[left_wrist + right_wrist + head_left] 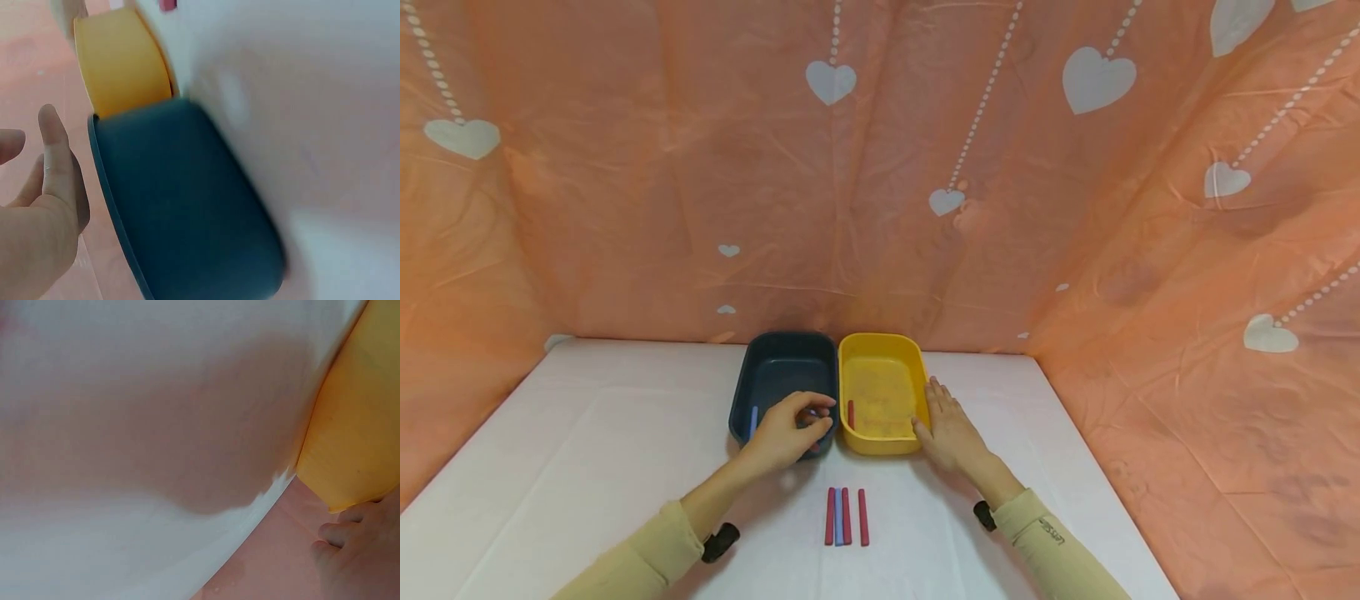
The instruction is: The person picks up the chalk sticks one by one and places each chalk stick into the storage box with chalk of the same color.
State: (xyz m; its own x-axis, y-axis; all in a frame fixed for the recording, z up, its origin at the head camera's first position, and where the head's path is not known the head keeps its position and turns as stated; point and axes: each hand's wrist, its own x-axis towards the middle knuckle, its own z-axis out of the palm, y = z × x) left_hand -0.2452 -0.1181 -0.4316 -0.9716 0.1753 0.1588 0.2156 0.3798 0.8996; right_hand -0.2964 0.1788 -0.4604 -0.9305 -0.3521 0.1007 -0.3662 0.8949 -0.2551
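Observation:
My left hand (784,429) hovers over the near part of a dark blue bin (747,367), thumb and fingers apart. In the left wrist view its fingers (57,162) are loosely bent beside the bin's rim, with nothing seen between them. A blue stick (753,421) leans inside this bin, and a bit of red shows below the hand, mostly hidden. My right hand (951,429) rests along the right wall of a yellow bin (883,446), fingers stretched out and thumb at the rim. One red stick (851,414) lies inside the yellow bin.
In front of the bins, a blue stick (838,517) lies among three red sticks (863,517) on the white table (625,467). The two bins stand side by side near the back edge. An orange sheet with hearts (880,250) rises behind and beside the table.

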